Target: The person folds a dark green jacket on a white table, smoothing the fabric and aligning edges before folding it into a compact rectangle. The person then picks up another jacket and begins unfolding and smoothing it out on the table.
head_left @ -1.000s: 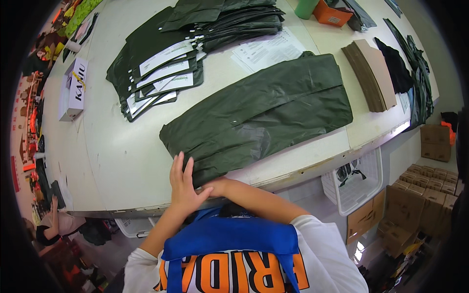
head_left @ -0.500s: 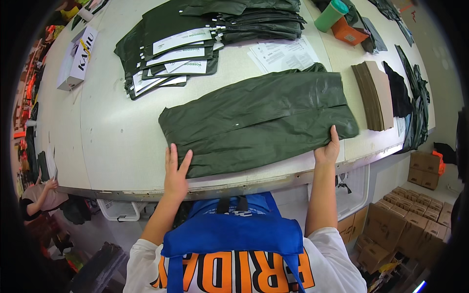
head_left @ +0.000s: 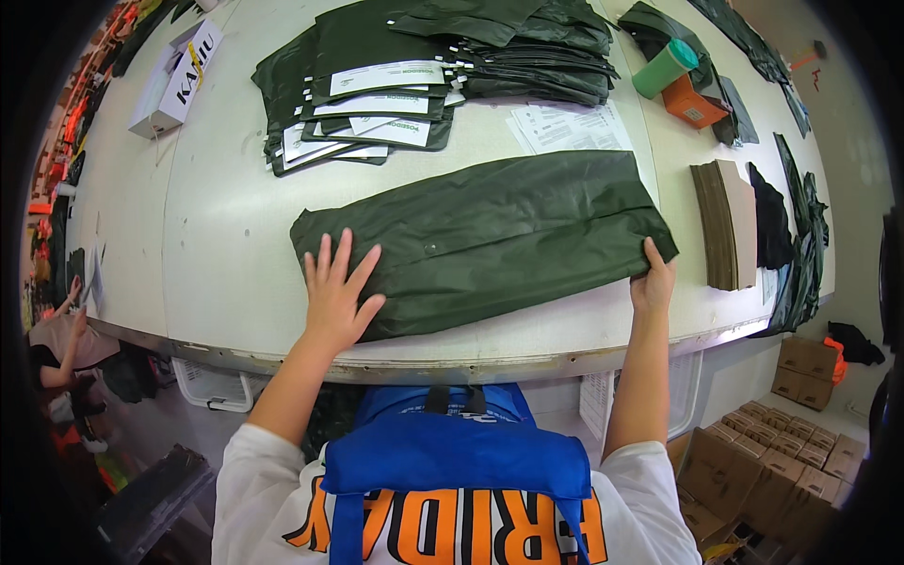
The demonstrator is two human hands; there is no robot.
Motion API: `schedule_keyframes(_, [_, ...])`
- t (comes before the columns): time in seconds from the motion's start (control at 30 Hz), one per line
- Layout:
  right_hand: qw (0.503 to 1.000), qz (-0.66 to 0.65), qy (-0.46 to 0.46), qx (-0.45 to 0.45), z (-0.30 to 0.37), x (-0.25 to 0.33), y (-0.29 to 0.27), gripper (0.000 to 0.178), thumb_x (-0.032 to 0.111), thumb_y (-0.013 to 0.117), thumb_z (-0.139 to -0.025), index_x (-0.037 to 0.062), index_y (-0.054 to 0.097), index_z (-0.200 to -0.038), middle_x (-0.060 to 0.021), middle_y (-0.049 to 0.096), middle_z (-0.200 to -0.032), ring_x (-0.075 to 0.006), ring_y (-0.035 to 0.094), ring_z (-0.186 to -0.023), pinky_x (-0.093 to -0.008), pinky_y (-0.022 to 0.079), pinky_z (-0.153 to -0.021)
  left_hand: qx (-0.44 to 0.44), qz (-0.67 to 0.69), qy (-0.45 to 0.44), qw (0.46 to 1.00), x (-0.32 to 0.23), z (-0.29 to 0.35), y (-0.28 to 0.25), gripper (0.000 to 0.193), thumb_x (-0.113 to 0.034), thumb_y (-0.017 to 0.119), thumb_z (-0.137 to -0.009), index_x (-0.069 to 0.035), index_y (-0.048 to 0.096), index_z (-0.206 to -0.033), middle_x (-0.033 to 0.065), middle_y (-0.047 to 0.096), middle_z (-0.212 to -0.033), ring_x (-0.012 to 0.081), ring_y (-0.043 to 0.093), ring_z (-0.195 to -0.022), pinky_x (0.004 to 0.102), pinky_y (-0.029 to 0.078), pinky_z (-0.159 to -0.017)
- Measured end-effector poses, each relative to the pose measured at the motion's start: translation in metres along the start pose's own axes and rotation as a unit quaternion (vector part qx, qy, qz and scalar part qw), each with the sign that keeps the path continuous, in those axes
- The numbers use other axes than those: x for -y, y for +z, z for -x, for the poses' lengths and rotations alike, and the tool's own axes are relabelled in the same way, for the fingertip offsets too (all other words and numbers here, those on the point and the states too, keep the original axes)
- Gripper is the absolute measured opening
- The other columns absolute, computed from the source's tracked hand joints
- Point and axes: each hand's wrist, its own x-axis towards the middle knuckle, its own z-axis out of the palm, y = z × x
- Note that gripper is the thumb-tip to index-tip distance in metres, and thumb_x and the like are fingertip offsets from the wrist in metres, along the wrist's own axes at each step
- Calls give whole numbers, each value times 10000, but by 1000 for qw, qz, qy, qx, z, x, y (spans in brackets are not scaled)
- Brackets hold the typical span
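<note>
Standing here watching: the long, dark green folded bundle of shiny coated fabric lies crosswise on the pale, smooth table, right by the near edge. The left hand is flat on its left end, fingers spread and not gripping. The right hand grasps the near right corner, thumb on top, the other fingers hidden underneath.

Pretty crowded around it. Just past the right end there's a stack of flat brown cardboard sheets with crumpled black cloth behind. Straight beyond the bundle sit some loose white printed papers, and left of those a big pile of flat dark green fabric pieces, a few with white paper cards. Far right, a green cylinder with a teal lid leans by an open orange box. Off left is a white rectangular cardboard box.

Compared with half a second back, the left hand has slid from the near edge further onto the fabric, the right has shifted out to the corner, and the rumpled bit on the far edge now looks straight
</note>
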Motion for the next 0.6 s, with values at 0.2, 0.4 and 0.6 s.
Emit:
schedule_keyframes(0.2, [817, 563, -48, -117, -28, 18, -20, 565, 211, 736, -814, -19, 471, -1256, -194, 566, -1200, -293, 555, -1087, -367, 438, -950, 19, -53, -23, 998, -8, -11, 17, 691, -603, 521, -853, -300, 366, -1455, 166, 155, -1563, 459, 153, -1401, 631, 89, -1101])
schedule_keyframes(0.4, [549, 727, -406, 79, -28, 14, 86, 651, 404, 646, -856, 206, 391, -1422, -148, 270, -1515, -396, 235, -1390, -571, 195, -1110, 14, -86, 2, 996, -1, -28, 7, 687, -667, 381, -879, -274, 396, -1442, 147, 188, -1560, 447, 151, -1408, 644, 60, -1096])
schedule_keyframes(0.6, [458, 831, -288, 128, -100, -33, 69, 546, 519, 481, -920, 377, 368, -1435, -4, 235, -1559, -404, 175, -1420, -684, 107, -1079, 44, -92, -5, 995, 13, -47, 25, 690, -687, 311, -891, -272, 407, -1434, 142, 199, -1559, 446, 172, -1405, 662, 46, -1087])
